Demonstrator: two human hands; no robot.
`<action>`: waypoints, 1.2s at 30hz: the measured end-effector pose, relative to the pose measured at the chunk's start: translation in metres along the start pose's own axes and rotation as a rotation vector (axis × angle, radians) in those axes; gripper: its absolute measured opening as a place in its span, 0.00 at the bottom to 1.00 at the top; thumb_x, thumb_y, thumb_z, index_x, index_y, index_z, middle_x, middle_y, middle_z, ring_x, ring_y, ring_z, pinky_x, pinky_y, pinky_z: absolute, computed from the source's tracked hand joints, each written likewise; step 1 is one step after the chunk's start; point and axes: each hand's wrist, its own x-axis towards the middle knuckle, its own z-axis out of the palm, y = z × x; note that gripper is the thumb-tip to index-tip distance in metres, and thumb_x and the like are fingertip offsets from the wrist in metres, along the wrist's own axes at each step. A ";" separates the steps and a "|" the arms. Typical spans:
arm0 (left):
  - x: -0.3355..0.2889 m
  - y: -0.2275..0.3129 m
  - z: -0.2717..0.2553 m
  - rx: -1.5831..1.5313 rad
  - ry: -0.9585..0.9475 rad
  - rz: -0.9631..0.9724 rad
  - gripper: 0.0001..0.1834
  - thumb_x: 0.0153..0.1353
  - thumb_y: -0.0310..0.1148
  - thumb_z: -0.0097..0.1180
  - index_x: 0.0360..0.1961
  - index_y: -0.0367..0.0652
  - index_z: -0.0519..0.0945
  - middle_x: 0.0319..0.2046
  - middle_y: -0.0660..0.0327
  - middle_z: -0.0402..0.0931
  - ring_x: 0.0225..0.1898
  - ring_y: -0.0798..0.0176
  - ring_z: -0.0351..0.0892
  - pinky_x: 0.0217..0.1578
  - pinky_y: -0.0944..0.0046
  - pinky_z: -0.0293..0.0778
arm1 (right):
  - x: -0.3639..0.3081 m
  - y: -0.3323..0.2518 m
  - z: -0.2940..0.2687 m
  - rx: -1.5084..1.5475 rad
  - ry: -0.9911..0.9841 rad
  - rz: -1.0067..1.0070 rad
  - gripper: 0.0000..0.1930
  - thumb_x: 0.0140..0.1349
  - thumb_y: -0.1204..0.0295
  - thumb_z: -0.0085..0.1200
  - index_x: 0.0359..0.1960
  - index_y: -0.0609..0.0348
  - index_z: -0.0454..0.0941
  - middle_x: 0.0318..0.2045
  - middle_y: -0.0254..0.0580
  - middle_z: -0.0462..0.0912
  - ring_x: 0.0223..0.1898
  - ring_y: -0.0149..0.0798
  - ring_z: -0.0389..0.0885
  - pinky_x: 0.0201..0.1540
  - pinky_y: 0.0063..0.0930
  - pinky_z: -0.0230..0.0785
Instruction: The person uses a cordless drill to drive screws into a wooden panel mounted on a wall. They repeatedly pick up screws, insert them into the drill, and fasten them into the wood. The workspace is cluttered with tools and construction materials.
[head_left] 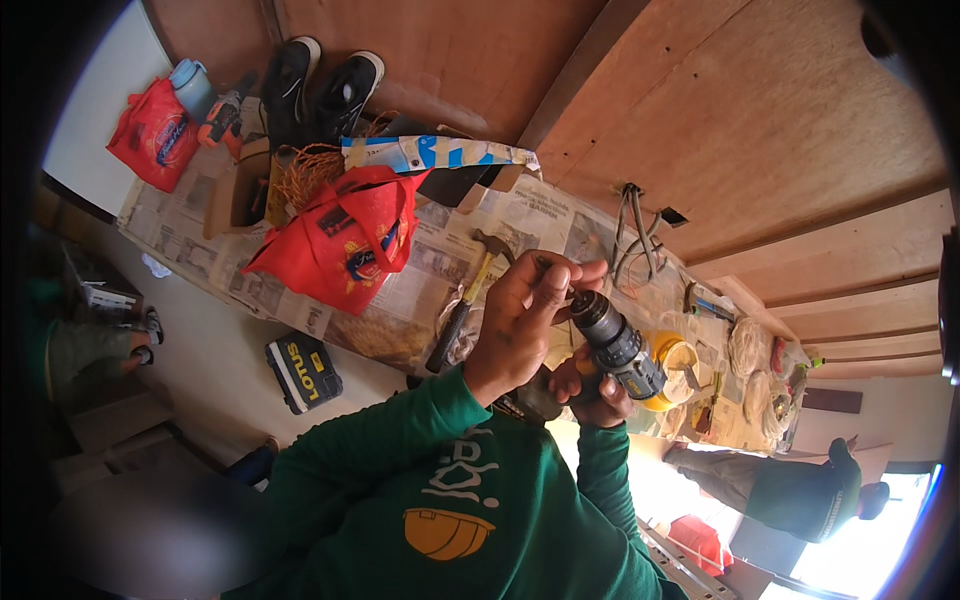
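Note:
My right hand (592, 392) is closed around the grip of a black and grey cordless drill (632, 362), whose chuck (598, 312) points up toward my other hand. At the chuck's mouth, my left hand (525, 320) is closed, thumb and fingertips pinched together; what they hold is too small to make out. Left of that hand, a claw hammer (462, 312) with a yellow and black handle lies on the newspaper-covered table (445, 245). Right behind the drill stands a yellow tub (672, 368).
On the table sit two red bags (345, 240) (158, 138), an orange drill (222, 122), black shoes (318, 95) and a cardboard box (238, 195). Cables (635, 235) hang from the wood panelling. A black-yellow case (303, 372) rests on the floor. Other people (800, 495) (85, 345) stand at both sides.

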 end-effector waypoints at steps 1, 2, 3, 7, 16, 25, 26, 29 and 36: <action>0.000 0.002 0.002 -0.023 0.008 -0.010 0.19 0.73 0.49 0.44 0.44 0.41 0.69 0.52 0.45 0.78 0.54 0.56 0.79 0.53 0.57 0.77 | 0.000 0.000 0.001 0.002 0.005 0.000 0.30 0.54 0.58 0.62 0.53 0.65 0.69 0.25 0.41 0.76 0.27 0.41 0.78 0.40 0.39 0.73; 0.000 0.003 0.002 -0.046 0.017 -0.019 0.19 0.73 0.49 0.44 0.44 0.41 0.69 0.53 0.45 0.77 0.54 0.56 0.79 0.54 0.57 0.77 | 0.000 -0.001 0.001 -0.007 0.012 0.005 0.30 0.54 0.58 0.62 0.53 0.65 0.69 0.25 0.41 0.76 0.27 0.41 0.77 0.40 0.39 0.73; 0.002 0.003 0.001 -0.041 -0.009 -0.002 0.20 0.73 0.49 0.43 0.44 0.41 0.69 0.54 0.45 0.77 0.55 0.55 0.79 0.54 0.56 0.77 | 0.000 -0.002 0.001 -0.015 0.018 0.008 0.29 0.54 0.58 0.62 0.52 0.65 0.70 0.25 0.42 0.76 0.27 0.41 0.77 0.40 0.39 0.73; 0.007 -0.002 -0.005 -0.030 -0.053 0.019 0.20 0.73 0.50 0.43 0.44 0.41 0.69 0.55 0.46 0.77 0.56 0.55 0.78 0.55 0.55 0.76 | -0.004 -0.003 0.007 -0.098 0.117 0.007 0.28 0.54 0.60 0.63 0.51 0.65 0.71 0.26 0.42 0.77 0.27 0.41 0.77 0.39 0.39 0.73; 0.005 -0.003 -0.005 -0.201 0.104 -0.070 0.17 0.73 0.50 0.43 0.44 0.46 0.70 0.51 0.48 0.79 0.53 0.55 0.80 0.53 0.55 0.76 | -0.002 0.000 0.012 -0.182 0.079 -0.066 0.30 0.54 0.60 0.64 0.54 0.66 0.71 0.33 0.48 0.80 0.31 0.42 0.79 0.39 0.36 0.74; 0.046 0.014 -0.050 0.084 0.357 -0.103 0.16 0.73 0.35 0.38 0.58 0.46 0.69 0.34 0.62 0.77 0.26 0.75 0.69 0.30 0.70 0.76 | -0.008 0.002 0.023 -0.173 0.241 -0.096 0.32 0.52 0.62 0.60 0.57 0.64 0.68 0.31 0.47 0.78 0.29 0.41 0.77 0.37 0.35 0.73; 0.040 0.008 -0.050 0.148 0.300 -0.161 0.19 0.72 0.34 0.39 0.61 0.46 0.68 0.33 0.64 0.75 0.25 0.76 0.65 0.27 0.73 0.74 | -0.006 0.001 0.021 -0.165 0.197 -0.095 0.32 0.52 0.62 0.60 0.57 0.64 0.68 0.30 0.46 0.77 0.29 0.41 0.77 0.37 0.35 0.72; 0.025 -0.020 -0.055 0.184 0.103 -0.237 0.23 0.69 0.35 0.43 0.65 0.49 0.69 0.32 0.69 0.72 0.25 0.79 0.62 0.21 0.79 0.65 | 0.002 -0.004 0.014 -0.115 0.086 -0.067 0.32 0.52 0.62 0.60 0.57 0.65 0.68 0.28 0.41 0.75 0.27 0.39 0.75 0.36 0.34 0.71; 0.008 -0.021 0.006 0.275 -0.174 -0.218 0.21 0.64 0.47 0.60 0.48 0.41 0.77 0.32 0.68 0.76 0.32 0.74 0.73 0.29 0.71 0.70 | -0.003 -0.001 0.006 -0.004 0.083 0.001 0.29 0.53 0.60 0.60 0.53 0.65 0.69 0.26 0.36 0.71 0.26 0.37 0.73 0.34 0.33 0.70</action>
